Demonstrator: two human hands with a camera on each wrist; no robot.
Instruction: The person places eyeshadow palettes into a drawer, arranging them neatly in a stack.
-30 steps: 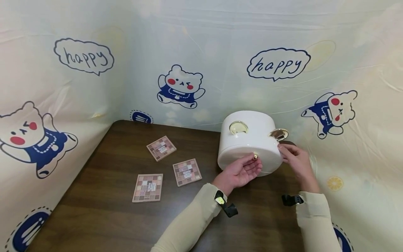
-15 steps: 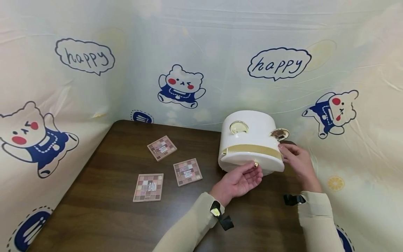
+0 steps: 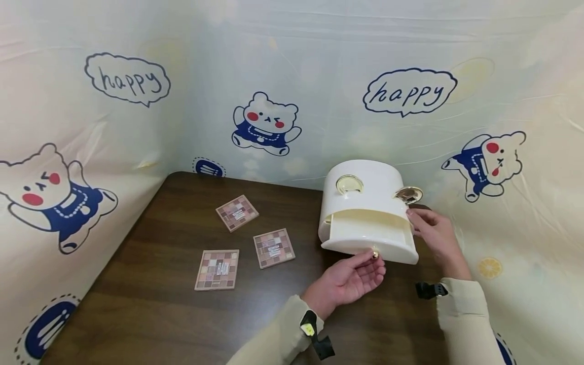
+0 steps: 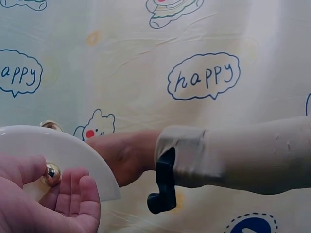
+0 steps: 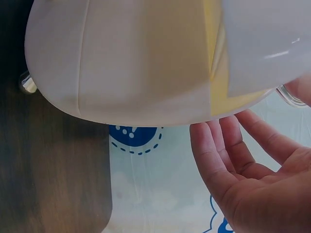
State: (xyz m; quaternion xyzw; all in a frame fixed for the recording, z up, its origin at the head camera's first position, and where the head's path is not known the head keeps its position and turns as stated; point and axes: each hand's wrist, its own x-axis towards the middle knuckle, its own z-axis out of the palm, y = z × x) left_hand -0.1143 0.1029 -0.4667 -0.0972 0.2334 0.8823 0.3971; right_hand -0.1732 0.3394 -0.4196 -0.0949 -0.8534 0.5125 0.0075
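Note:
A rounded white storage box (image 3: 374,175) with two gold ear-shaped pieces stands at the table's right rear. Its drawer (image 3: 347,247) is pulled partway out, showing the pale inside. My left hand (image 3: 347,281) pinches the small gold knob (image 4: 52,174) on the drawer front between thumb and fingers. The right hand (image 3: 435,237) steadies the box's right side. In the right wrist view, the fingertips (image 5: 201,133) of that hand rest against the box's side, fairly straight, with the thumb near the gold ear.
Three square makeup palettes (image 3: 274,248) with checkered lids lie flat on the dark wooden table (image 3: 150,304), left of the box. A printed cloth backdrop (image 3: 319,76) rises close behind the box and along its right.
My left hand has drawn the knob toward me, and the drawer has gone from closed to partly out. The right hand has stayed at the box's side.

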